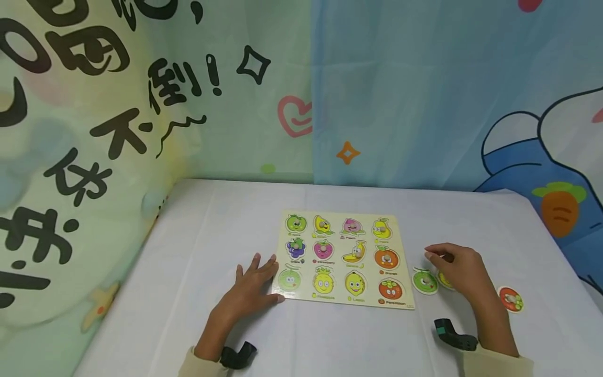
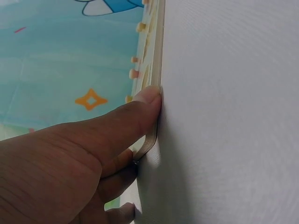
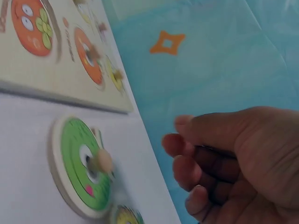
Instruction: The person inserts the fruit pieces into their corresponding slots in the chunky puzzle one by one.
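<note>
A cream board (image 1: pixel 339 305) carries rows of fruit pictures, with raised knobs on several in the right wrist view. My left hand (image 1: pixel 252 293) lies spread at its lower left corner; in the left wrist view the thumb of my left hand (image 2: pixel 79 163) touches the board's edge (image 2: pixel 158 56). My right hand (image 1: pixel 464 272) hovers right of the board, fingers bent and thumb near the index. In the right wrist view my right hand (image 3: pixel 224 163) holds nothing. Beside it lie a round green piece (image 1: pixel 425 281) with a knob (image 3: pixel 103 161) and a partly covered yellow piece (image 1: pixel 444 281).
A red fruit piece (image 1: pixel 511 299) lies right of my right forearm. The white tabletop (image 1: pixel 226 225) extends around the board, with a printed curtain (image 1: pixel 400 104) behind it and another at the left. A black strap device sits at each wrist.
</note>
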Demonstrator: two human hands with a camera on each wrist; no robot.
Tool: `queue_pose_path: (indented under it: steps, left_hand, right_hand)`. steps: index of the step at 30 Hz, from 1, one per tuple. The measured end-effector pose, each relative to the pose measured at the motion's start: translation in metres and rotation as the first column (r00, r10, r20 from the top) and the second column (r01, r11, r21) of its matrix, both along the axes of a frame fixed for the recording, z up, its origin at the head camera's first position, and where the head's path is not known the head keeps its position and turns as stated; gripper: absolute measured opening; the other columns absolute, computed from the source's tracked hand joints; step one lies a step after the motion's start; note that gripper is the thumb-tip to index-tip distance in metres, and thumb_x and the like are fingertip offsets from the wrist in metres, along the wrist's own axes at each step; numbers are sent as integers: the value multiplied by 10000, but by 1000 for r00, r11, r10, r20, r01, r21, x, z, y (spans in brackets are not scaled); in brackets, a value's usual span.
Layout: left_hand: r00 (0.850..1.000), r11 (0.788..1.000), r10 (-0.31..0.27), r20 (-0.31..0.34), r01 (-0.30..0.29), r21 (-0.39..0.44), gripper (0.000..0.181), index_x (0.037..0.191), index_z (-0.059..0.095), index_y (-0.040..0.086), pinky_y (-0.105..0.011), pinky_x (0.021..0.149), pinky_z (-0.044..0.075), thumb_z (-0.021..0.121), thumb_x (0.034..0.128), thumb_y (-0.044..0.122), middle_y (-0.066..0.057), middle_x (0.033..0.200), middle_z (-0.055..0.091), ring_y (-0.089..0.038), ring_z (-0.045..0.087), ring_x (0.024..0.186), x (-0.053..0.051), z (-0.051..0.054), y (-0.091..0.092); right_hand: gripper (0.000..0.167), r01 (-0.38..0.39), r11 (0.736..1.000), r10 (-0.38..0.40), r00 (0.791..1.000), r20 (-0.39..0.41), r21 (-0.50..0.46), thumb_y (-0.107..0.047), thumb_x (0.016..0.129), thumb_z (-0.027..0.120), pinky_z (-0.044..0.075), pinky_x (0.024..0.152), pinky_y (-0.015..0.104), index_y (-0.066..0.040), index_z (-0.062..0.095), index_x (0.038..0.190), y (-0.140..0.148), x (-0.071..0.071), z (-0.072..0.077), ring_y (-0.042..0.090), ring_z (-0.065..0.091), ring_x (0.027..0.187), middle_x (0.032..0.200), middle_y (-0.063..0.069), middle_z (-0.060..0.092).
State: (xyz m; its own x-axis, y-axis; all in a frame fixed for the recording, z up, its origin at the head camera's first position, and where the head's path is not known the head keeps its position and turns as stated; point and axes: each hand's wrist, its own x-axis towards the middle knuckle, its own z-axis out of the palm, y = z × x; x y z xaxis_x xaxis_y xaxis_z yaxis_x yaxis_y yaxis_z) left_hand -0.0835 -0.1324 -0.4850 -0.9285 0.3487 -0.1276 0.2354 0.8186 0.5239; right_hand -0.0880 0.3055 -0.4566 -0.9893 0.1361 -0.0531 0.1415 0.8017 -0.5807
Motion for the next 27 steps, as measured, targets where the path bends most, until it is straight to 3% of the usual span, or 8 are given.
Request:
queue_pose_path:
  steps: [8, 17, 27]
  left_hand:
    - [1000, 1000, 8, 6, -8, -1, 772, 1411, 513, 79, -689, 1080, 55, 840, 749, 304, -28, 1513, 382, -355, 141, 1454, 0, 0, 1]
    - [1000, 1000, 11, 7, -11, -9, 782, 1414, 510, 88, -690, 1078, 49, 844, 744, 314, -12, 1514, 374, -342, 131, 1458, 0, -3, 0]
    - [1000, 1000, 5, -2, -5, -7, 780, 1420, 503, 88, -689, 1080, 47, 838, 752, 313, -16, 1514, 371, -343, 133, 1457, 0, -3, -1]
  right_hand:
    - [227, -64, 998, 62, 986, 157, 7, -120, 916, 646, 507, 739, 470, 13, 698, 1092, 22, 4, 0, 327, 566, 929, 1047, 198, 662]
    - [205, -133, 989, 146, 948, 284, -63, -107, 873, 678, 495, 748, 433, -5, 715, 1047, 26, 2, -3, 264, 564, 890, 946, 80, 668]
    - [190, -179, 981, 194, 934, 299, -76, -131, 874, 688, 503, 764, 461, -15, 724, 1020, 19, 3, -3, 231, 587, 869, 937, 65, 683]
